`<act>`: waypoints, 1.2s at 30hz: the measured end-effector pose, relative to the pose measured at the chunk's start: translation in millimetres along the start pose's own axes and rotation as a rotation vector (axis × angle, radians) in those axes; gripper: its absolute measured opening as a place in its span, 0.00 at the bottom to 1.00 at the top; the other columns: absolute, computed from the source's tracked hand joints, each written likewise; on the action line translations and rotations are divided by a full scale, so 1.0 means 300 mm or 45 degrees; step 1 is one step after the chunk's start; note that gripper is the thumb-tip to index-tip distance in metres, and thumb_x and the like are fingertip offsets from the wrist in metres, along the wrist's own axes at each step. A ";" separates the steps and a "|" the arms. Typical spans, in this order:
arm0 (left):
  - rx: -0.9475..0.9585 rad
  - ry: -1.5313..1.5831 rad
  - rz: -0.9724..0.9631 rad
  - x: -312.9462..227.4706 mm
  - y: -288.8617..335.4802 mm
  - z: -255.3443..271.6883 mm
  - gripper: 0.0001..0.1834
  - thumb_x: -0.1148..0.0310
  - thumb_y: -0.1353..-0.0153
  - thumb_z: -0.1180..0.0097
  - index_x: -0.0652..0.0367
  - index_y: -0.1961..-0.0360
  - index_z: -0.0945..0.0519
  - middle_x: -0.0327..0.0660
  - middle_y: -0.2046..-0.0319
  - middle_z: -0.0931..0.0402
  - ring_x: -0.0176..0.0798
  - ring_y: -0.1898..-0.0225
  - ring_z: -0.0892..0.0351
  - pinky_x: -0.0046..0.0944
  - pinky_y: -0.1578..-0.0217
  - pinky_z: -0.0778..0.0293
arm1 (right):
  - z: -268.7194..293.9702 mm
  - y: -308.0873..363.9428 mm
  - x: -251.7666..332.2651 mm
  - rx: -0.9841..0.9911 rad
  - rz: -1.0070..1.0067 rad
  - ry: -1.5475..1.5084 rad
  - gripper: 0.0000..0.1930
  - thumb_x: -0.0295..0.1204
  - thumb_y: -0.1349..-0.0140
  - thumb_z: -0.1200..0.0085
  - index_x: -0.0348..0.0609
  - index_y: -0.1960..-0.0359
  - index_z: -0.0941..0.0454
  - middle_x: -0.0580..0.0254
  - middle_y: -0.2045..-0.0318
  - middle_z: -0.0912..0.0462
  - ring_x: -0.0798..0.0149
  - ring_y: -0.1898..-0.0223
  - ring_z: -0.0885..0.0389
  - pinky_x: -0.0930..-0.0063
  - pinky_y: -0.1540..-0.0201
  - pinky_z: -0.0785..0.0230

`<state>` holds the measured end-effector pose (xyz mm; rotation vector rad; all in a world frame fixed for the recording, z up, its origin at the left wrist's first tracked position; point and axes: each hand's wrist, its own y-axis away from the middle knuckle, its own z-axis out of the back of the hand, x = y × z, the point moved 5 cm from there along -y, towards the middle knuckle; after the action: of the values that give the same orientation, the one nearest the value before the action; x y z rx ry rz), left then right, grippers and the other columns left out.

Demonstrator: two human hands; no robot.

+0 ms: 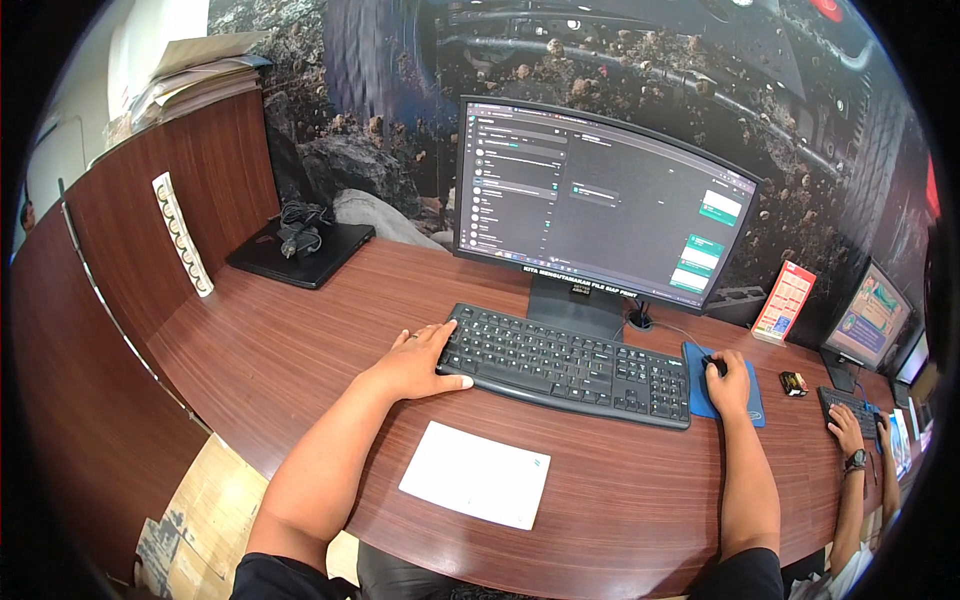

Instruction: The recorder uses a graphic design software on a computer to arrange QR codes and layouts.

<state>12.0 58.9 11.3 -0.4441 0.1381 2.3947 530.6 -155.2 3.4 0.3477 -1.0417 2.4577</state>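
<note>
A black keyboard [560,365] lies across the desk below a dark monitor [610,205]. Against the keyboard's left end rests my left hand [412,362], fingers stretched along its edge, thumb apart, nothing held. My right hand [731,382] is curled over a black computer mouse [714,366], whose body is partly hidden under the fingers. Under the mouse is a blue mouse pad [697,400]. The monitor shows a dark chat window with a list on the left and green message boxes on the right.
A white paper [475,474] lies before the keyboard. At the back left, a cable bundle [303,230] sits on a closed black laptop [345,245]. A red-and-white stand card [783,303] and small box [793,384] are to the right. Beyond, a co-worker's hand [848,430] touches another keyboard.
</note>
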 end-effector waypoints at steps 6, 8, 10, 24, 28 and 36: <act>-0.018 -0.001 0.014 0.008 -0.006 -0.006 0.62 0.34 0.44 0.35 0.62 0.22 0.49 0.55 0.24 0.45 0.55 0.22 0.48 0.61 0.23 0.56 | 0.004 -0.003 0.007 0.013 -0.015 -0.019 0.10 0.28 0.44 0.39 0.42 0.60 0.17 0.53 0.55 0.18 0.46 0.51 0.18 0.58 0.48 0.26; -0.018 0.000 0.014 0.008 -0.007 -0.006 0.62 0.34 0.44 0.35 0.62 0.22 0.49 0.55 0.24 0.45 0.55 0.22 0.48 0.61 0.23 0.56 | 0.007 -0.003 0.013 0.003 -0.009 -0.023 0.10 0.29 0.44 0.39 0.42 0.60 0.17 0.53 0.55 0.18 0.46 0.51 0.18 0.58 0.48 0.26; -0.015 0.001 0.014 0.007 -0.007 -0.007 0.62 0.33 0.44 0.35 0.62 0.22 0.49 0.55 0.24 0.45 0.55 0.22 0.48 0.61 0.23 0.56 | 0.011 0.000 0.019 0.012 -0.027 -0.002 0.11 0.29 0.44 0.40 0.42 0.60 0.17 0.53 0.55 0.18 0.46 0.51 0.18 0.58 0.47 0.26; 0.002 0.014 0.009 -0.008 0.003 0.005 0.61 0.35 0.43 0.35 0.64 0.22 0.50 0.58 0.24 0.46 0.57 0.22 0.48 0.62 0.24 0.57 | -0.009 -0.005 -0.008 -0.015 0.072 -0.055 0.11 0.28 0.42 0.37 0.38 0.59 0.16 0.50 0.55 0.17 0.46 0.50 0.18 0.59 0.45 0.26; 0.004 0.011 0.015 -0.006 0.002 0.003 0.61 0.35 0.43 0.35 0.64 0.22 0.50 0.57 0.24 0.46 0.57 0.22 0.48 0.62 0.24 0.57 | -0.007 -0.005 -0.001 -0.014 0.085 -0.063 0.11 0.28 0.42 0.36 0.38 0.58 0.16 0.49 0.54 0.17 0.46 0.50 0.18 0.59 0.44 0.27; 0.014 0.007 0.024 -0.007 0.001 0.005 0.61 0.35 0.43 0.36 0.63 0.22 0.50 0.57 0.23 0.47 0.56 0.22 0.49 0.61 0.23 0.57 | -0.012 -0.008 -0.008 0.005 0.061 -0.062 0.12 0.28 0.41 0.36 0.37 0.58 0.15 0.49 0.53 0.17 0.46 0.49 0.18 0.59 0.44 0.27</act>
<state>13.0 57.8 13.4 -0.4465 0.1582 2.4102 533.8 -151.7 1.4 0.3899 -1.0771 2.5055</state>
